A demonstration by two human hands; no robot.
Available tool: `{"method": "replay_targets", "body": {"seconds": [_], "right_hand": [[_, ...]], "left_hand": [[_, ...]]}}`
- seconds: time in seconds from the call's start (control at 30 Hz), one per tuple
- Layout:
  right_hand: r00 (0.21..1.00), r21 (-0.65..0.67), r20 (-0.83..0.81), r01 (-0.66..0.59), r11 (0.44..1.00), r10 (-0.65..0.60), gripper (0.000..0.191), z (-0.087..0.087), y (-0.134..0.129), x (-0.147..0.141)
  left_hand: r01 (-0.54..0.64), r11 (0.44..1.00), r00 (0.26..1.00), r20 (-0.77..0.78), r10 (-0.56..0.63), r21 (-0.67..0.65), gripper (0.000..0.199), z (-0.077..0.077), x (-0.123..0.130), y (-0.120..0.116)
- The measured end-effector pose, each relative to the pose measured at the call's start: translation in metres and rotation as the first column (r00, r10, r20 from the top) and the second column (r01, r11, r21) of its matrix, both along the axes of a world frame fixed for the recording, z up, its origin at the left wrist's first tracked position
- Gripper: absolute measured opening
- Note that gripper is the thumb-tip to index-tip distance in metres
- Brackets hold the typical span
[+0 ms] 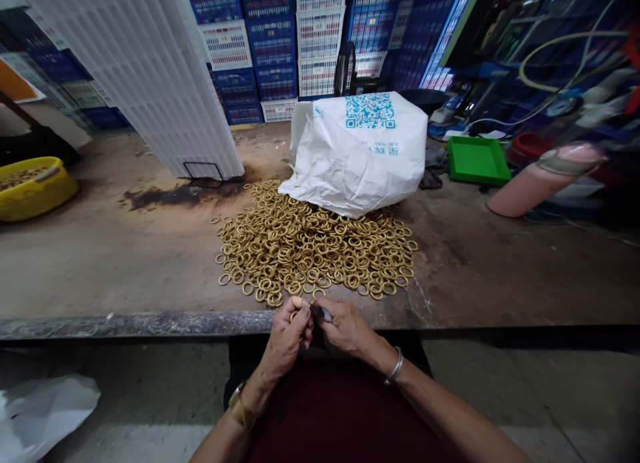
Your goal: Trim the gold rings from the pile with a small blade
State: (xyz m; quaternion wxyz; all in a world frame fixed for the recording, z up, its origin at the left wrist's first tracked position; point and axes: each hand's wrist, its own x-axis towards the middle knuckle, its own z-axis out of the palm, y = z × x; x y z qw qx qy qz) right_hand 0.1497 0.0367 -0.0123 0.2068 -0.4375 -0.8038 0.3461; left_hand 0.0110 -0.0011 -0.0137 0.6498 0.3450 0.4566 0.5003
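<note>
At the front edge of the table, my left hand (289, 330) is closed, its thumb and fingers pinching a brass-coloured ring (293, 316). Beside it my right hand (346, 326) is closed around a small hand tool (325, 314). A grey end of that tool shows by the thumb; its exact kind is too small to tell. Both hands almost touch. Just beyond them spreads a large pile of brass-coloured rings (315, 246), with loose ones at its near edge.
A white sack (365, 163) lies on its side against the back of the pile. A tall white ribbed stack (150, 76) stands left of it. A yellow basin (37, 200) is far left. On the right are a green tray (477, 160) and a pink bottle (543, 180). Crates (273, 50) line the back.
</note>
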Motion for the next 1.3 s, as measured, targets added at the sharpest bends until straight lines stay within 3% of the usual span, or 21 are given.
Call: {"method": "replay_targets", "body": {"seconds": [0.23,0.33,0.5,0.67,0.9,1.13,1.3], "right_hand": [[1.000,-0.002,0.019,-0.002,1.000,0.002,0.012,-0.004,0.001,-0.001],[0.995,-0.004,0.101,-0.002,1.000,0.002,0.012,-0.005,0.003,0.000],[0.934,0.059,0.336,0.109,0.992,-0.122,0.016,-0.005,0.010,0.003],[0.890,0.159,0.331,0.276,0.948,-0.314,0.015,-0.004,0.012,0.001],[0.864,0.206,0.412,0.222,0.953,-0.290,0.016,-0.001,0.015,-0.009],[0.895,0.222,0.347,0.212,0.952,-0.280,0.011,-0.008,0.017,-0.005],[0.962,0.138,0.121,0.228,0.964,-0.245,0.007,-0.008,0.012,0.000]], "left_hand": [[0.000,1.000,1.000,-0.019,0.000,0.009,0.026,-0.003,-0.001,0.001],[0.016,1.000,1.000,-0.002,-0.016,-0.011,0.025,-0.001,-0.002,-0.002],[0.119,0.991,0.974,0.204,-0.103,-0.067,0.023,0.012,-0.005,-0.012],[0.048,0.991,0.943,0.333,-0.004,-0.122,0.022,0.014,-0.010,-0.010],[-0.009,0.979,0.931,0.356,0.083,-0.203,0.016,0.010,-0.015,-0.009],[0.004,0.944,0.818,0.544,0.187,-0.330,0.018,0.003,-0.018,-0.004],[-0.017,0.928,0.830,0.513,0.221,-0.372,0.020,0.001,-0.014,0.000]]}}
